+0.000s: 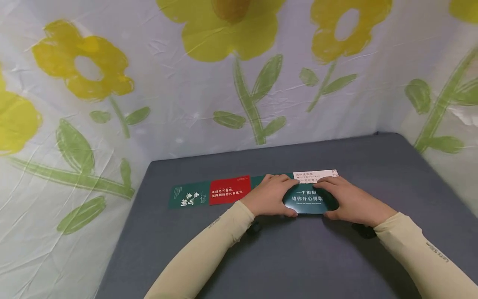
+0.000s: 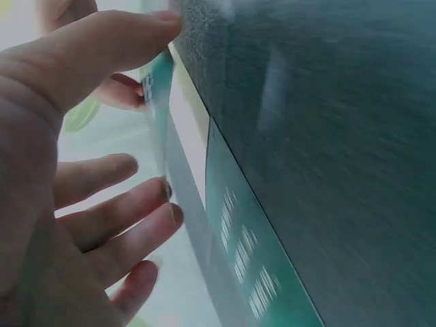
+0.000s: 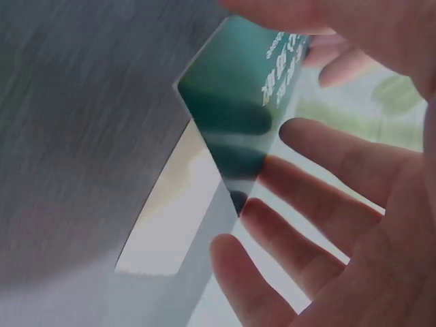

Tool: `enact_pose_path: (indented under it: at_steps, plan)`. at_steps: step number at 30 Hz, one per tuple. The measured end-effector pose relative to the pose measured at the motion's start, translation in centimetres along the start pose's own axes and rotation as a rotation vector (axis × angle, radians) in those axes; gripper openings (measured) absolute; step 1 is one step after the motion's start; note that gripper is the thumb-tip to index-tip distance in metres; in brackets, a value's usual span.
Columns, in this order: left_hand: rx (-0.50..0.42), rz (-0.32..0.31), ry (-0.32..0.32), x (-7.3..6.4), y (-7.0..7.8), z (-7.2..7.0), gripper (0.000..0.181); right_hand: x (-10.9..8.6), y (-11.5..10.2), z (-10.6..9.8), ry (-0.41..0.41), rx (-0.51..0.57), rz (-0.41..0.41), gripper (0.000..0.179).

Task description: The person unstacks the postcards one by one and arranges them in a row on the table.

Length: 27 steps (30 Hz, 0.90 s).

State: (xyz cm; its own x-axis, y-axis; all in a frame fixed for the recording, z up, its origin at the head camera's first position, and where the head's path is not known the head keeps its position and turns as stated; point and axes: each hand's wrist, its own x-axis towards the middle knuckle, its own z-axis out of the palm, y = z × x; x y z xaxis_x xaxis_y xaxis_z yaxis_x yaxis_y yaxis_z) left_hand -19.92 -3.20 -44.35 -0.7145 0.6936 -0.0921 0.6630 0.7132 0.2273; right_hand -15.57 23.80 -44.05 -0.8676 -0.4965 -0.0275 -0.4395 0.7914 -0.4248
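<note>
A dark green card (image 1: 308, 203) with white printed characters is held slightly tilted between both hands. My left hand (image 1: 271, 197) grips its left side, thumb at the near edge. Its right side is gripped by my right hand (image 1: 354, 202), with the thumb low and the other fingers spread behind. In the right wrist view a corner of this green card (image 3: 211, 102) stands over a whitish card (image 3: 167, 218). Just behind the held card lies a white card (image 1: 313, 174) with dark writing, partly covered.
To the left, a row of cards runs along the grey table (image 1: 179, 253): a green card (image 1: 189, 195), a red card (image 1: 230, 190) and another green card (image 1: 257, 181), partly hidden by my left hand. A flower-patterned cloth (image 1: 179, 95) hangs behind the table.
</note>
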Motion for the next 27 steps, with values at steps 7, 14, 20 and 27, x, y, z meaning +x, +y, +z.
enact_pose_path:
  at_steps: [7,14,20,27]
  plan:
    - [0.020,0.011,0.016,5.9,2.1,0.1,0.100,-0.8,4.5,-2.3,-0.022,0.011,0.072,0.078]
    - [0.016,-0.002,0.024,11.1,4.3,0.4,0.102,-1.0,8.6,-4.3,-0.024,-0.009,0.123,0.084]
    - [-0.033,-0.037,0.001,13.2,5.7,0.5,0.104,-1.1,10.8,-5.2,-0.048,0.047,0.193,0.101]
    - [-0.018,-0.058,-0.019,14.5,6.7,0.9,0.103,-1.1,12.2,-5.3,-0.086,0.093,0.226,0.115]
